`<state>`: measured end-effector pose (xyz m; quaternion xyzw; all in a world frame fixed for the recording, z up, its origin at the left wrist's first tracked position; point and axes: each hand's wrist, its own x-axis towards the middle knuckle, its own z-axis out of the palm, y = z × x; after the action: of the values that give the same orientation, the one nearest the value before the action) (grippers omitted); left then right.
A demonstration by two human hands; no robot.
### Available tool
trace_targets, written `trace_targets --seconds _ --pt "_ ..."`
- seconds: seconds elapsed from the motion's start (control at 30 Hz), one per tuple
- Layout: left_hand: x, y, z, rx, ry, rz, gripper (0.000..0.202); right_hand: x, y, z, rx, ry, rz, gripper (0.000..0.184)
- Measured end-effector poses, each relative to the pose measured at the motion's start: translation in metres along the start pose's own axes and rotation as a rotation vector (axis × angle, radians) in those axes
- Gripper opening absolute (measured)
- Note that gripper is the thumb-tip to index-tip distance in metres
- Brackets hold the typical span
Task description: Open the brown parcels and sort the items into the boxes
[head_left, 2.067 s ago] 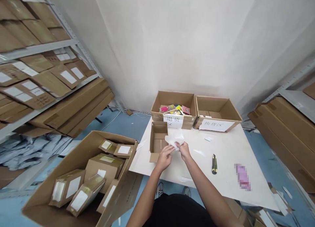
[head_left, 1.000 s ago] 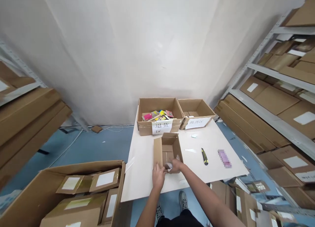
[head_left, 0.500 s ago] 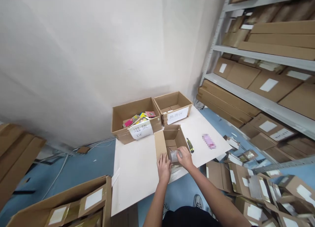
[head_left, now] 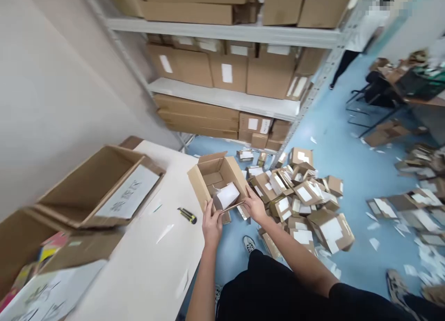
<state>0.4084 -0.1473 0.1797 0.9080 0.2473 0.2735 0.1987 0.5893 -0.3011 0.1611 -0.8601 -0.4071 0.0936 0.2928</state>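
An open cardboard box (head_left: 229, 171) is tilted beyond the table's right edge, above the floor. Inside it lies a white paper-like piece (head_left: 227, 195), whose kind I cannot make out. My left hand (head_left: 212, 226) grips the box's near left side, fingers curled over the rim. On the near right side my right hand (head_left: 255, 207) is closed on the wall. A black and yellow utility knife (head_left: 187, 215) lies on the white table (head_left: 163, 260), left of my left hand.
Two larger open cartons, one with a white sign (head_left: 128, 193), stand on the table's left. A metal shelf (head_left: 222, 98) full of boxes is ahead. Many small boxes (head_left: 304, 193) and paper scraps litter the floor at right. Another person (head_left: 361, 38) is far right.
My view has swung right. The box has left the tabletop and is in both hands past the table edge. My right hand has moved from inside the box to its side.
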Motion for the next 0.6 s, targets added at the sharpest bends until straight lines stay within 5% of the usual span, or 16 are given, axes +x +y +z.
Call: trace_targets --seconds 0.2,0.33,0.47,0.6 --pt "0.080 0.086 0.092 -0.028 -0.154 0.205 0.016 -0.020 0.101 -0.073 -0.124 0.347 0.161 0.019" --pt "0.135 0.159 0.139 -0.081 -0.248 0.384 0.030 -0.023 0.157 -0.124 -0.264 0.567 0.325 0.026" --pt "0.171 0.214 0.151 -0.124 -0.283 0.505 0.051 -0.016 0.199 -0.167 -0.275 0.680 0.496 0.049" --pt "0.171 0.217 0.140 -0.136 -0.261 0.502 0.047 -0.004 0.211 -0.173 -0.218 0.698 0.447 0.050"
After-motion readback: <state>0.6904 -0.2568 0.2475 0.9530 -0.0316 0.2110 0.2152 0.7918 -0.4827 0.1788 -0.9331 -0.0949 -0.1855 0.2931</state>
